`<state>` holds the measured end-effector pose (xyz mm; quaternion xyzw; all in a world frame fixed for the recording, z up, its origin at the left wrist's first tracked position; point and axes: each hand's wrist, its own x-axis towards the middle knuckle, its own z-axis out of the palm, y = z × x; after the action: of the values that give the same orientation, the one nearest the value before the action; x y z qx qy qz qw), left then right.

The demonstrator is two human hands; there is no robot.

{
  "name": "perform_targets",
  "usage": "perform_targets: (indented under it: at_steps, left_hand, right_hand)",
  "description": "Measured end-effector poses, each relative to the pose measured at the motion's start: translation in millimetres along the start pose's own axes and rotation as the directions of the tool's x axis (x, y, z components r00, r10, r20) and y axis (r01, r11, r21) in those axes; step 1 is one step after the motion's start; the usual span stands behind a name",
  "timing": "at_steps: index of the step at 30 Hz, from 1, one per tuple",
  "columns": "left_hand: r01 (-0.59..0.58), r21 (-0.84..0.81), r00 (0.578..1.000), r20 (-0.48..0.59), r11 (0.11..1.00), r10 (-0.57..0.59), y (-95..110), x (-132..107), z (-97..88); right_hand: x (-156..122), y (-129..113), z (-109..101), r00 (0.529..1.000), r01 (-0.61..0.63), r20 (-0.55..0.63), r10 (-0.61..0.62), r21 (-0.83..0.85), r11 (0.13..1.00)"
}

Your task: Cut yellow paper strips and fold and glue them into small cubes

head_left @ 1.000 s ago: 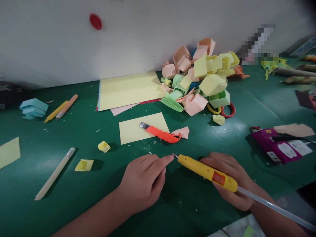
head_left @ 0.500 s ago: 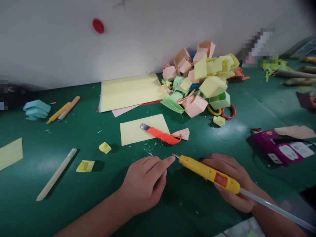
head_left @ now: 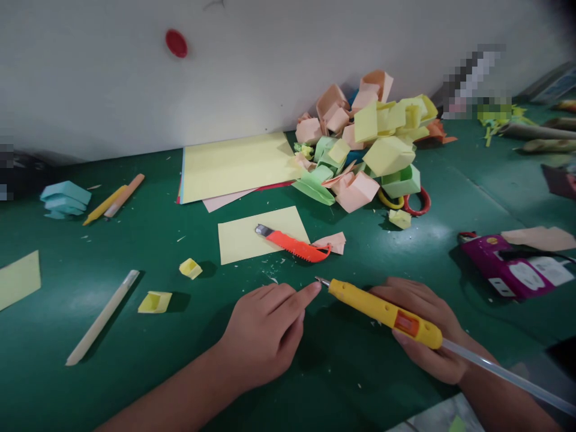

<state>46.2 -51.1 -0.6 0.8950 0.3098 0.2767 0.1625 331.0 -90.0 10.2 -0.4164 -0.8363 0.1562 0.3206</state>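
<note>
My right hand [head_left: 427,327] is wrapped around a yellow hot glue gun [head_left: 382,312], whose metal nozzle points left. A long translucent glue stick [head_left: 499,372] runs out of its back end. My left hand [head_left: 270,327] reaches its index finger toward the nozzle, the tip beside it; whether they touch I cannot tell. Its other fingers curl underneath, with nothing visible in them. Just beyond both hands, an orange-red utility knife [head_left: 297,245] lies across a pale yellow paper sheet [head_left: 238,240], next to a pink paper scrap [head_left: 335,243].
A heap of folded paper pieces [head_left: 360,144] rests by the wall, scissors handles [head_left: 417,202] under it. Stacked paper [head_left: 238,168] lies left of it. Two small yellow paper boxes [head_left: 155,302] and a pale stick [head_left: 103,318] are at left, a purple box [head_left: 504,267] at right.
The glue gun and my right hand have shifted slightly right, and the nozzle has risen a little beside my left fingertip. Otherwise the view moves only slightly.
</note>
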Motion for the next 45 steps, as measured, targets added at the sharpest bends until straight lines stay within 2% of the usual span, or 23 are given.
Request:
perform_targets:
  at_steps: [6, 10, 13, 15, 18, 20, 22, 25, 27, 30, 33, 36, 39, 41, 42, 43, 44, 45]
  left_hand:
    - [-0.034, -0.021, 0.999, -0.038, 0.999, 0.033, 1, 1, -1.1]
    - [-0.023, -0.038, 1.000, -0.020, 0.999, 0.022, 2, 0, -2.7]
    - [-0.014, -0.052, 1.000, -0.012, 0.999, 0.013, 2, -1, -2.8]
    - [-0.006, -0.067, 1.000, -0.011, 0.998, 0.006, 2, -2, -2.6]
    - [0.000, -0.087, 1.000, -0.014, 0.996, -0.001, 2, -4, -2.6]
    - [-0.003, -0.097, 1.000, -0.020, 0.995, 0.001, 2, -4, -3.0]
    - [-0.004, -0.104, 1.000, -0.025, 0.995, 0.001, 2, -4, -3.5]
    - [0.001, -0.107, 1.000, -0.017, 0.994, -0.003, 2, -4, -3.6]
    - [0.003, -0.108, 1.000, -0.007, 0.994, -0.004, 1, -4, -3.2]
    - [0.000, -0.119, 1.000, 0.000, 0.993, 0.000, 1, -4, -2.7]
    - [-0.002, -0.125, 1.000, 0.000, 0.992, 0.002, 1, -4, -2.7]
    - [-0.009, -0.123, 1.000, -0.003, 0.992, 0.009, 2, -4, -3.1]
    - [-0.014, -0.126, 1.000, -0.008, 0.992, 0.013, 2, -3, -3.1]
    - [-0.016, -0.133, 1.000, -0.010, 0.991, 0.015, 2, -3, -2.9]
    - [-0.016, -0.136, 1.000, -0.011, 0.991, 0.015, 2, -3, -2.7]
    - [-0.013, -0.139, 1.000, -0.009, 0.990, 0.012, 1, -3, -2.6]
    - [-0.011, -0.142, 1.000, -0.008, 0.990, 0.010, 1, -3, -2.4]
    - [-0.007, -0.145, 1.000, -0.005, 0.989, 0.007, 0, -4, -2.3]
  right_hand:
    - [-3, 4, 4, 1.000, -0.019, -0.003, 0.019, 0.053, 0.998]
    - [-11, 7, 5, 0.999, -0.044, -0.001, 0.044, 0.062, 0.997]
    - [-24, 12, 7, 0.988, -0.122, -0.088, 0.129, 0.082, 0.989]
    - [-29, 15, 8, 0.966, -0.201, -0.115, 0.233, 0.235, 0.951]
    - [-26, 16, 7, 0.907, -0.317, -0.074, 0.414, 0.526, 0.789]
    - [-21, 17, 3, 0.874, -0.377, -0.023, 0.486, 0.599, 0.706]
    - [-20, 19, -4, 0.824, -0.461, 0.029, 0.565, 0.615, 0.640]
    - [-28, 22, -17, 0.675, -0.633, 0.069, 0.735, 0.566, 0.528]
    - [-35, 24, -26, 0.596, -0.711, 0.078, 0.799, 0.513, 0.481]
    - [-42, 25, -38, 0.558, -0.772, 0.129, 0.820, 0.442, 0.457]
    - [-46, 28, -45, 0.553, -0.812, 0.147, 0.820, 0.315, 0.491]
    - [-47, 31, -49, 0.535, -0.845, 0.019, 0.845, 0.032, 0.534]
    - [-46, 29, -55, 0.545, -0.819, -0.086, 0.834, -0.269, 0.507]
    - [-44, 25, -57, 0.554, -0.787, -0.139, 0.821, -0.410, 0.462]
    - [-44, 23, -58, 0.572, -0.770, -0.194, 0.797, -0.461, 0.441]
    - [-43, 21, -57, 0.611, -0.749, -0.260, 0.748, -0.497, 0.439]
    - [-42, 20, -56, 0.674, -0.712, -0.312, 0.670, -0.515, 0.477]
    - [-41, 21, -53, 0.752, -0.650, -0.337, 0.566, -0.520, 0.554]
